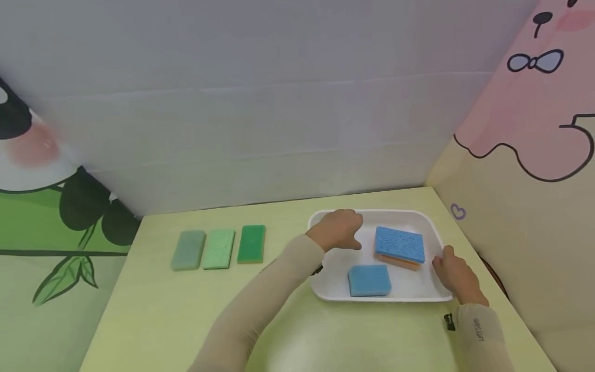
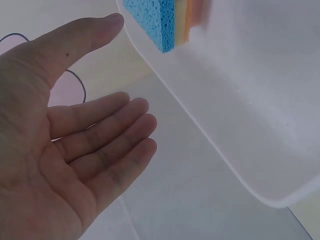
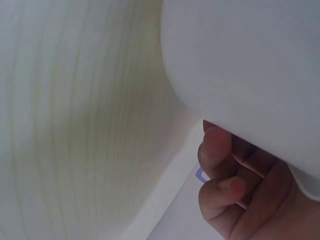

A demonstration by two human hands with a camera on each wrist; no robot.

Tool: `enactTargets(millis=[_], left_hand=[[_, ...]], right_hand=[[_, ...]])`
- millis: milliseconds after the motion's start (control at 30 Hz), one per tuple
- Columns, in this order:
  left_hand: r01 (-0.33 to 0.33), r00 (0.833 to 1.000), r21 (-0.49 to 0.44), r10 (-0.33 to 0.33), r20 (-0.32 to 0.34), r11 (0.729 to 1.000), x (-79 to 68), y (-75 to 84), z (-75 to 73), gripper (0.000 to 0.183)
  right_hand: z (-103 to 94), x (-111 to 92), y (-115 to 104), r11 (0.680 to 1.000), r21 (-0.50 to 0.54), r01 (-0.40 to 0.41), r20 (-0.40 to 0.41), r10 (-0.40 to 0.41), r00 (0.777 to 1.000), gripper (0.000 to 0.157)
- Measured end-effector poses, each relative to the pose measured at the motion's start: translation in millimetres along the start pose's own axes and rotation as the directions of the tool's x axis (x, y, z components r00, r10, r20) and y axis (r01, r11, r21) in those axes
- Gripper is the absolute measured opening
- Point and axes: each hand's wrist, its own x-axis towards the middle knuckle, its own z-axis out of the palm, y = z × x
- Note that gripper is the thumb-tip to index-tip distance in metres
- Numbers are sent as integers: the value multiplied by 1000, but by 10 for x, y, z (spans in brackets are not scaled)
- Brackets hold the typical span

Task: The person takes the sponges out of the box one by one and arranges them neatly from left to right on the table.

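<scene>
A white tray (image 1: 413,289) holds two sponges. Toward its back right, a textured blue sponge (image 1: 400,244) rests on an orange one (image 1: 395,261); a plain blue sponge (image 1: 370,281) lies near the front rim. Over the tray's left part hovers my left hand (image 1: 338,230), thumb apart from the fingers. Its palm (image 2: 45,185) holds nothing in the left wrist view. My right hand (image 1: 460,274) grips the tray's right rim, and its curled fingers (image 3: 217,147) show at the tray's edge in the right wrist view.
Left of the tray, a pale green-grey sponge (image 1: 188,250), a light green sponge (image 1: 219,249) and a dark green sponge (image 1: 251,244) lie in a row on the yellow table (image 1: 139,310). A white wall (image 1: 279,129) stands behind, with a decorated wall (image 1: 520,232) along the right.
</scene>
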Motion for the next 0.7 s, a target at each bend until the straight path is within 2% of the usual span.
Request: enactTargets(millis=[200, 433, 700], left_hand=[[-33, 999, 32, 32, 26, 999, 235, 119, 39, 40], [-156, 987, 24, 155, 38, 987, 511, 284, 74, 38], [-161, 986, 100, 155, 65, 982, 818, 395, 241, 52]], right_hand=[[4, -6, -12, 1000, -3, 9, -17, -9, 1000, 39], [34, 4, 22, 1000, -8, 0, -43, 0, 999, 36], [87, 37, 29, 1000, -7, 13, -91, -14, 996, 31]])
